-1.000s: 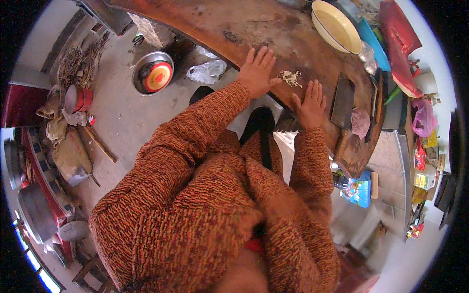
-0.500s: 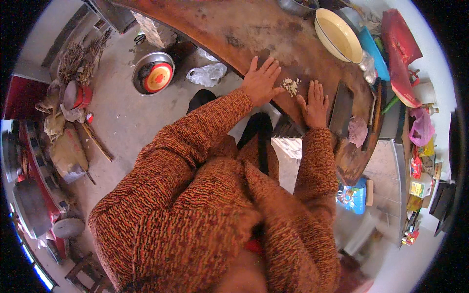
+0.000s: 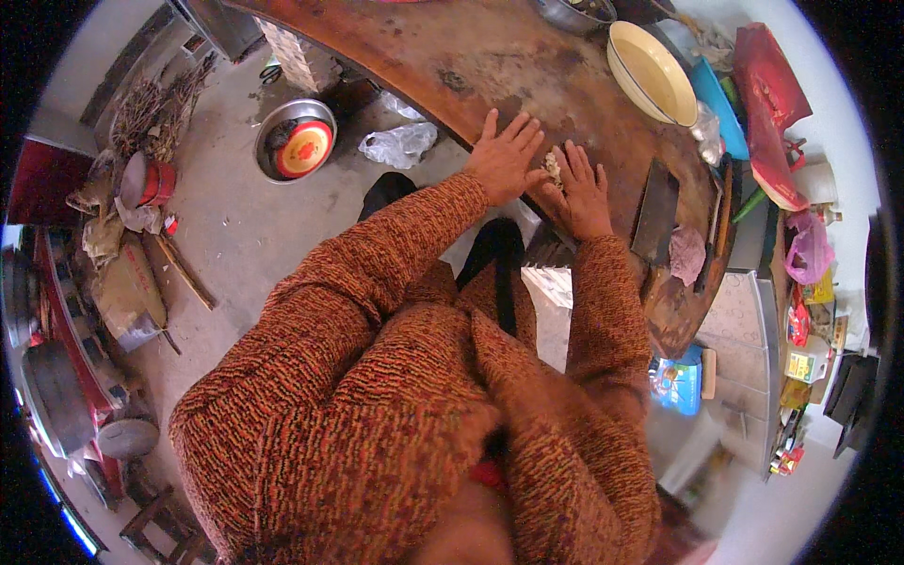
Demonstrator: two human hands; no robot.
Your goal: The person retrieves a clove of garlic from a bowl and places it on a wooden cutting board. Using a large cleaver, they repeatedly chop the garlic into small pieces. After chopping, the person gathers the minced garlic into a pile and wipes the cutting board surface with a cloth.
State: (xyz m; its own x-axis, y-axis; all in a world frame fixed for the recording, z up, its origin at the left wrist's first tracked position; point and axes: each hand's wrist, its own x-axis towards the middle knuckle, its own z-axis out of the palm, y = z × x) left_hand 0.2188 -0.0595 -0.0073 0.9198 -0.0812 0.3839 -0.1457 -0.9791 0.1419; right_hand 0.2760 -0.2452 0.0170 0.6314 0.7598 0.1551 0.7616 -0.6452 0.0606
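Observation:
Both my hands lie on the brown wooden table (image 3: 452, 52) near its front edge. A small pile of pale chopped bits (image 3: 554, 170), perhaps minced garlic, is between them. My left hand (image 3: 507, 160) rests flat with its fingers stretched away from me, its thumb beside the pile. My right hand (image 3: 580, 191) is against the pile's right side, fingers extended and slightly apart, covering part of it. To the right of that hand lies a cleaver with a dark blade (image 3: 656, 212), and beside it a crumpled pinkish cloth (image 3: 687, 254).
A cream enamel basin (image 3: 652, 73) and a metal pot (image 3: 576, 13) stand toward the table's far right. On the floor at left are a steel basin holding an orange-and-white dish (image 3: 306, 149) and a clear plastic bag (image 3: 399, 146). A blue package (image 3: 678, 384) sits below right.
My right hand has moved left across the table, gathering the scattered pale bits into a narrower pile against my left hand. The left hand stays nearly in place.

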